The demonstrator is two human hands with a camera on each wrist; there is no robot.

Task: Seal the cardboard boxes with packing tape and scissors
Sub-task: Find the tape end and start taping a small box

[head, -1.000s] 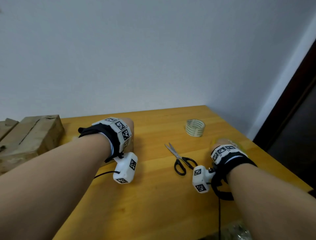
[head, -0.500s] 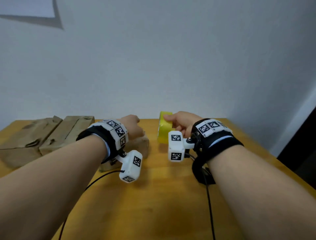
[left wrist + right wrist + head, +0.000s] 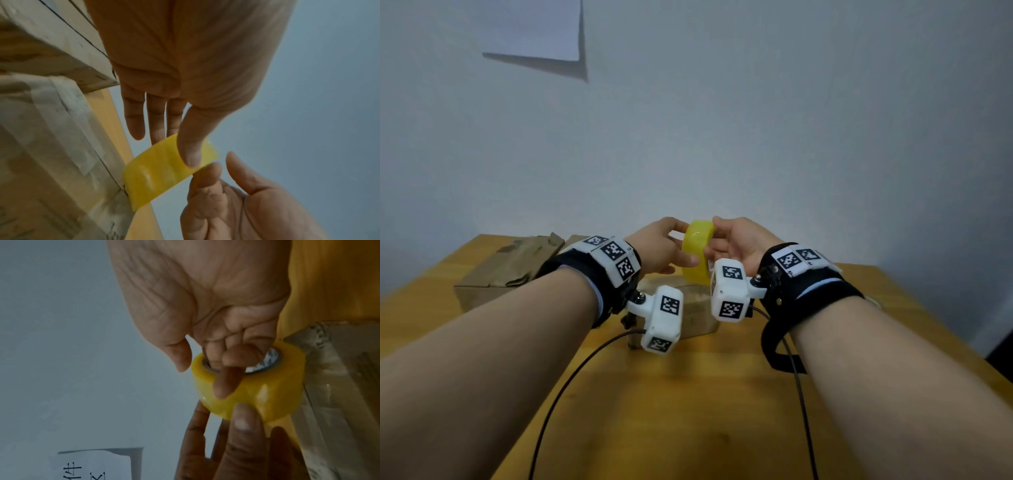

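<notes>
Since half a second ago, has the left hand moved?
Yes. The left hand has lifted off the small cardboard box and risen toward the yellow tape roll, which the right hand holds.

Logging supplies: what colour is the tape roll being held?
Yellow, translucent tape roll, with a white printed core; the right wrist view shows it best.

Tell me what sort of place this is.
Probably a plain office or workroom corner used for packing. A bare wooden table stands against a blank pale wall, with worn cardboard boxes on it and a printed paper sheet stuck on the wall.
</notes>
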